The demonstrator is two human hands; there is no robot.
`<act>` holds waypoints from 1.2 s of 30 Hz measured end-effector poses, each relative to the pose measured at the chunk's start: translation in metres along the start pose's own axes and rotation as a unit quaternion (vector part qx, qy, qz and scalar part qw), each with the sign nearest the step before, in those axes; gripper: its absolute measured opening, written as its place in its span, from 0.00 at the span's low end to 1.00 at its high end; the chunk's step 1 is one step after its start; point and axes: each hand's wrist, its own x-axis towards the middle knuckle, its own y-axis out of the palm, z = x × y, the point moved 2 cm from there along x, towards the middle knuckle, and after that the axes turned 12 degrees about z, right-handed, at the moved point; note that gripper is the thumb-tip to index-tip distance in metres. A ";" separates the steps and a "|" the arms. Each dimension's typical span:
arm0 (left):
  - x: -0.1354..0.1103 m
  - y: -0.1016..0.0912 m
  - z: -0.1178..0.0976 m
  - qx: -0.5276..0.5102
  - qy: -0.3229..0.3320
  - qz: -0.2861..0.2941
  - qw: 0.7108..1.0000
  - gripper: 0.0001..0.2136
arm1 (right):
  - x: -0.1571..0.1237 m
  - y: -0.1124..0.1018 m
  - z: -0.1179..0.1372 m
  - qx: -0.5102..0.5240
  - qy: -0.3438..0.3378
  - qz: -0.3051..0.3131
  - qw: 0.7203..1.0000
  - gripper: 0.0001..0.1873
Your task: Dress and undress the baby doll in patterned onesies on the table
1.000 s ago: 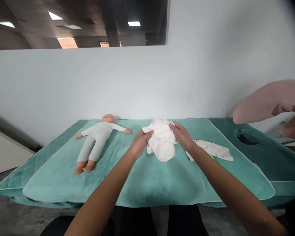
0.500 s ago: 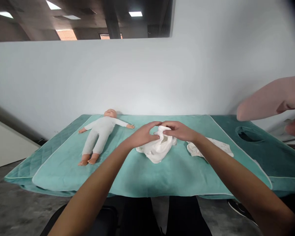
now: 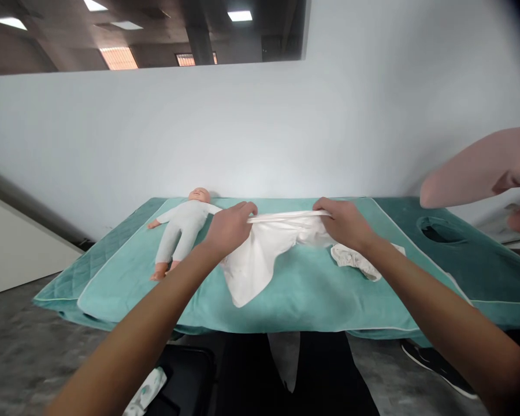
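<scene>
A small white garment (image 3: 260,254) hangs stretched between my two hands above the teal mat (image 3: 312,294). My left hand (image 3: 229,229) is closed on its left top edge. My right hand (image 3: 345,223) is closed on the right top edge. One leg of the garment trails down onto the mat toward me. A baby doll (image 3: 179,230) in a pale grey suit lies on its back at the mat's far left, just beyond my left hand.
A crumpled patterned cloth (image 3: 359,259) lies on the mat under my right forearm. A darker teal cushion with a hole (image 3: 442,232) sits at the right. Another person's pink sleeve (image 3: 476,167) reaches in from the right edge. A white wall stands behind.
My hands were together on the bunched white garment; they have moved apart and pulled its top edge taut, so it now hangs spread open.
</scene>
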 end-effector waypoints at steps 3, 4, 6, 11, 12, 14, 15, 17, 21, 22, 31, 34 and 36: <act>-0.025 0.006 0.015 -0.126 -0.018 0.042 0.991 0.05 | -0.015 0.001 -0.017 0.113 0.051 0.071 0.990 0.09; -0.031 0.007 0.020 -0.183 -0.036 0.085 0.979 0.08 | -0.019 0.002 -0.023 0.158 0.066 0.103 0.980 0.08; -0.040 0.009 0.030 -0.284 -0.068 0.191 0.937 0.13 | -0.022 0.007 -0.036 0.220 0.086 0.154 0.960 0.09; -0.019 0.030 0.066 -0.329 -0.070 0.324 0.884 0.20 | 0.004 0.045 -0.082 0.189 0.091 0.216 0.954 0.09; -0.008 0.041 0.077 -0.294 -0.086 0.316 0.898 0.20 | 0.014 0.058 -0.093 0.174 0.092 0.221 0.955 0.10; 0.018 0.069 0.101 -0.193 -0.124 0.275 0.934 0.18 | 0.039 0.086 -0.112 0.124 0.103 0.215 0.963 0.13; 0.033 0.084 0.113 -0.136 -0.139 0.254 0.948 0.16 | 0.053 0.100 -0.120 0.079 0.120 0.204 0.968 0.15; 0.064 0.116 0.139 -0.036 -0.159 0.235 0.958 0.15 | 0.082 0.127 -0.131 -0.039 0.158 0.167 0.972 0.18; 0.118 0.168 0.186 0.102 -0.180 0.248 0.946 0.22 | 0.135 0.175 -0.134 -0.212 0.173 0.068 0.960 0.16; 0.127 0.177 0.196 0.125 -0.188 0.244 0.943 0.24 | 0.145 0.187 -0.136 -0.229 0.171 0.059 0.956 0.16; 0.079 0.131 0.265 0.113 -0.201 0.058 0.971 0.22 | 0.169 0.230 -0.183 -0.125 0.081 0.146 0.978 0.31; 0.027 0.074 0.327 0.148 -0.309 -0.059 0.938 0.26 | 0.200 0.237 -0.142 0.077 0.035 0.133 0.987 0.30; -0.005 0.049 0.372 0.064 -0.416 -0.080 0.904 0.32 | 0.244 0.259 -0.090 0.268 0.005 0.159 0.950 0.27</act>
